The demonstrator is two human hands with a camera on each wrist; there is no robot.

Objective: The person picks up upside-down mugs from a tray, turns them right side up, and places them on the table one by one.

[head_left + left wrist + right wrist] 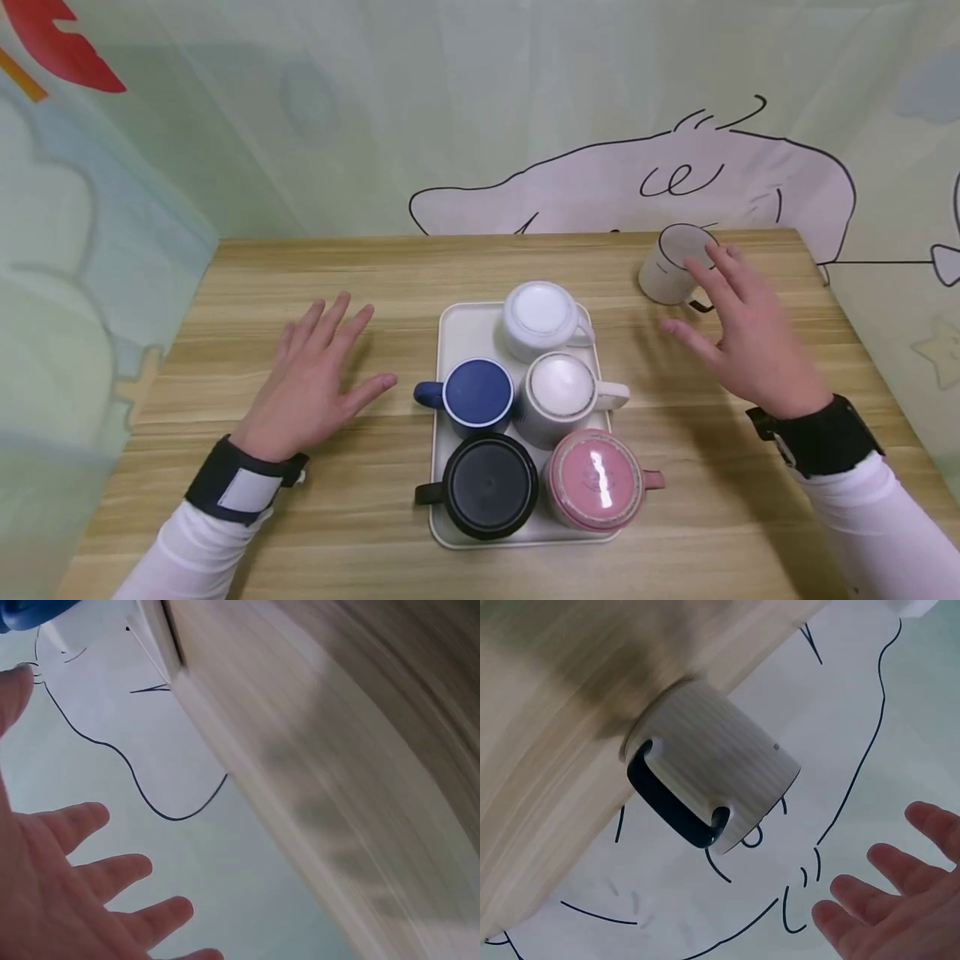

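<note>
My right hand (757, 337) hovers beside a white mug (666, 271) with a dark rim and black handle, fingers spread and holding nothing. That mug (712, 761) stands upright near the table's back edge; in the right wrist view the fingers (904, 870) are apart from it. Over the table left of a white tray (459, 321), my left hand (307, 383) is spread with nothing in it. Upside down on the tray sit a white mug (542, 312), a blue mug (478, 396), a grey-white mug (562, 392), a black mug (491, 487) and a pink mug (597, 482).
The wooden table (337, 533) meets a pale printed backdrop (360, 125) at its back edge. Several mug handles stick out past the tray's sides: blue and black to the left, grey-white and pink to the right.
</note>
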